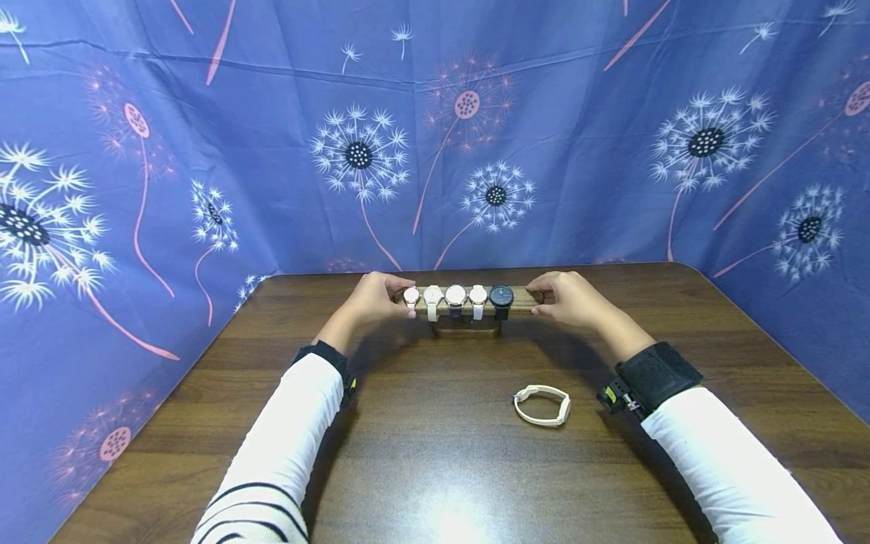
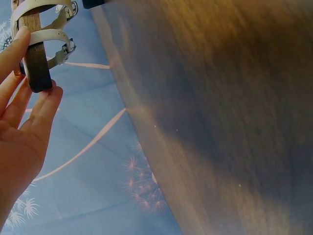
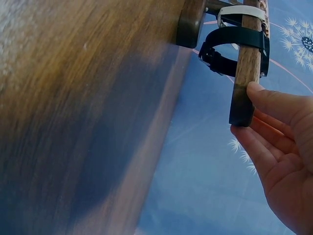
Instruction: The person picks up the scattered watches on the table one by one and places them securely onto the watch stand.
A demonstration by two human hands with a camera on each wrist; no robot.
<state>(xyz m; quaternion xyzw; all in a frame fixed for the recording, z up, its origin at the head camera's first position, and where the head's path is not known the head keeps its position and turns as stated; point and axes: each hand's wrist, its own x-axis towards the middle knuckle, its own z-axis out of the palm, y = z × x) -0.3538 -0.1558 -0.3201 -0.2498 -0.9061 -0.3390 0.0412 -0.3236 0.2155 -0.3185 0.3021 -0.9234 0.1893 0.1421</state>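
Note:
A wooden watch stand (image 1: 523, 301) stands at the far middle of the table, its crossbar carrying several watches: pale ones and a black watch (image 1: 501, 296) at the right. My left hand (image 1: 397, 298) pinches the bar's left end and my right hand (image 1: 545, 296) pinches its right end. In the left wrist view my fingers (image 2: 46, 100) close on the dark bar end (image 2: 36, 73) beside a white strap (image 2: 49, 35). In the right wrist view my fingertips (image 3: 266, 98) clasp the bar end (image 3: 243, 100) just past the black strap (image 3: 234, 36).
A loose cream watch (image 1: 541, 405) lies on the brown wooden table (image 1: 435, 468) near my right forearm. A blue dandelion-print cloth (image 1: 435, 136) walls the table at the back and both sides. The stand's base (image 3: 190, 22) rests near the far edge.

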